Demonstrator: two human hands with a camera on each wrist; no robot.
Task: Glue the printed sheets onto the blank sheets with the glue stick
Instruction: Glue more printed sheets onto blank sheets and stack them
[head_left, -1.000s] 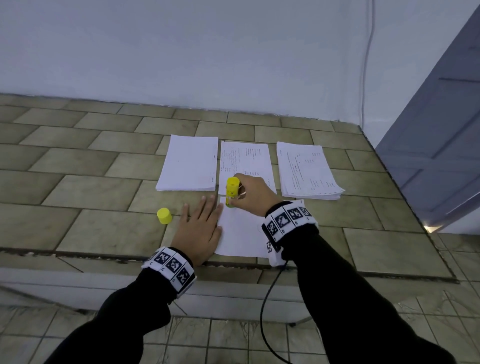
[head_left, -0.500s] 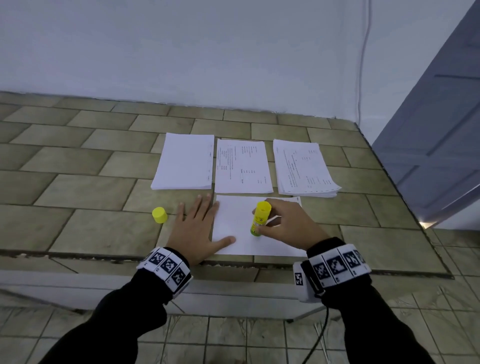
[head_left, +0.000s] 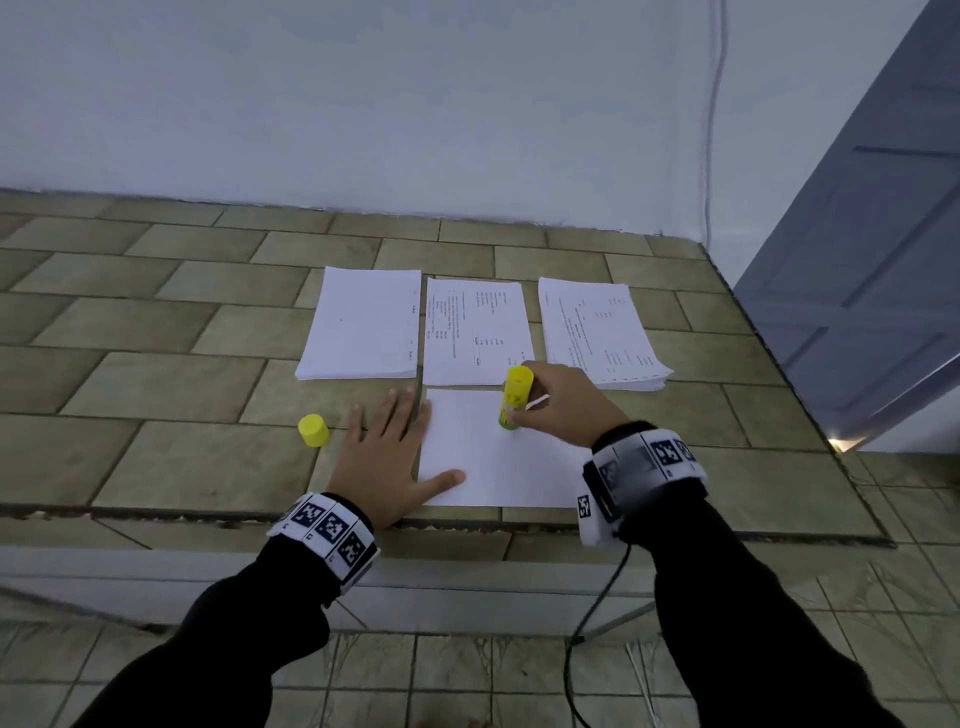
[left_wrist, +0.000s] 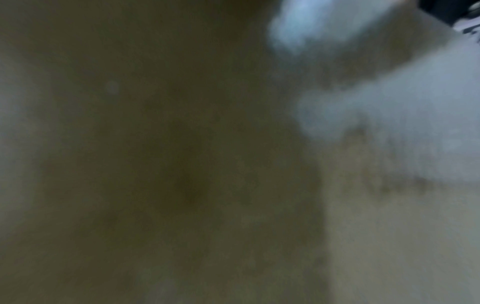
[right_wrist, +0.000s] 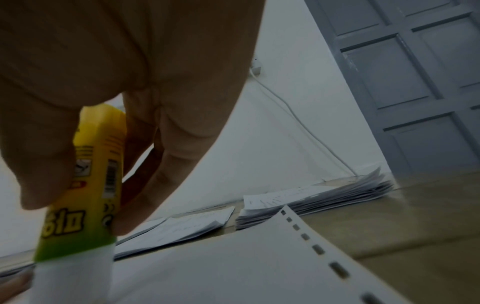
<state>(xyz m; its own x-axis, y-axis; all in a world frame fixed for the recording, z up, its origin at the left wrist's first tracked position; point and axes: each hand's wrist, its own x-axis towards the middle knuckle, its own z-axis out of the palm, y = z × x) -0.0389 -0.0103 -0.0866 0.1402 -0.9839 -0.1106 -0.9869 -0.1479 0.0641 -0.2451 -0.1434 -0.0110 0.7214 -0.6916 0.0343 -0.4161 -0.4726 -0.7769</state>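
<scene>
Fingers (head_left: 395, 415) of my left hand (head_left: 387, 457) lay straight and spread, flat on the tiled counter (head_left: 182, 462) at the left edge of the single white sheet (head_left: 483, 462), the thumb resting on the sheet's near left part. My left wrist view was only blur, so I could read nothing from it. My right hand (head_left: 563, 402) curled its fingers and thumb round the glue stick (head_left: 515, 397), yellow above and green below. I held it nearly upright, leaning a little to the right, with its white tip down on the far part of that sheet; in the right wrist view the glue stick (right_wrist: 88, 185) met the paper directly. That view also showed a row of punched holes along the sheet's right edge, which curled up slightly. Left of my left hand, the yellow cap (head_left: 314, 430) stood alone on the tiles. Farther back three piles sat side by side: a mostly blank stack (head_left: 363, 322) on the left, a printed sheet (head_left: 475, 332) in the middle, just beyond the glue stick, and a thicker printed stack (head_left: 597, 332) on the right. Beyond them rose the white wall (head_left: 415, 104), with a grey door (head_left: 872, 260) at far right.
</scene>
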